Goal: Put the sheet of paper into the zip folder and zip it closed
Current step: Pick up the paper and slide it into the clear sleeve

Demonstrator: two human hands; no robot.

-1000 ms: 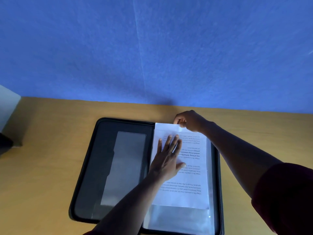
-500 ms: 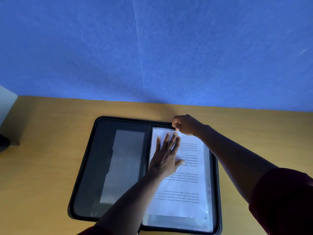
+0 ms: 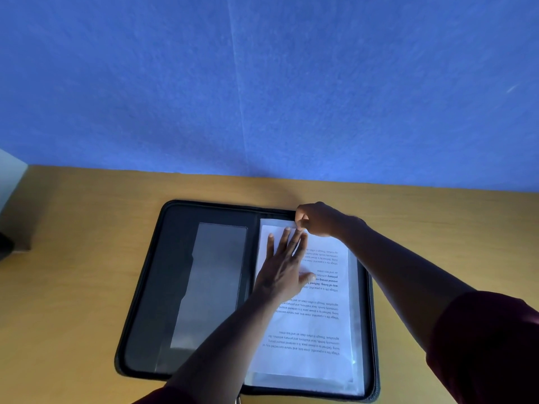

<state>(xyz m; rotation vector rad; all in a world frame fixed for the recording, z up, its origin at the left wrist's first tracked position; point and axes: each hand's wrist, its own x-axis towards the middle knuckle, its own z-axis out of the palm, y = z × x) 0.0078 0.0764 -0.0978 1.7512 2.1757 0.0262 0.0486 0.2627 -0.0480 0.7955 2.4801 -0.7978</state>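
A black zip folder (image 3: 151, 287) lies open flat on the wooden desk. A white printed sheet of paper (image 3: 318, 325) lies in its right half, inside a clear plastic sleeve (image 3: 356, 330). My left hand (image 3: 284, 266) lies flat on the sheet with fingers straight and spread. At the sheet's far edge my right hand (image 3: 316, 218) has curled fingers pinching the top of the sleeve. The folder's left half shows a dark pocket with a clear window (image 3: 210, 284).
The wooden desk (image 3: 67, 272) runs up to a blue wall (image 3: 262, 83). A pale object stands at the far left edge (image 3: 10, 176). The folder's zip rim (image 3: 374, 330) runs round its right side.
The sheet has slid toward me, deeper into the sleeve. My left hand stayed flat on it, and my right hand kept its pinch at the far edge.
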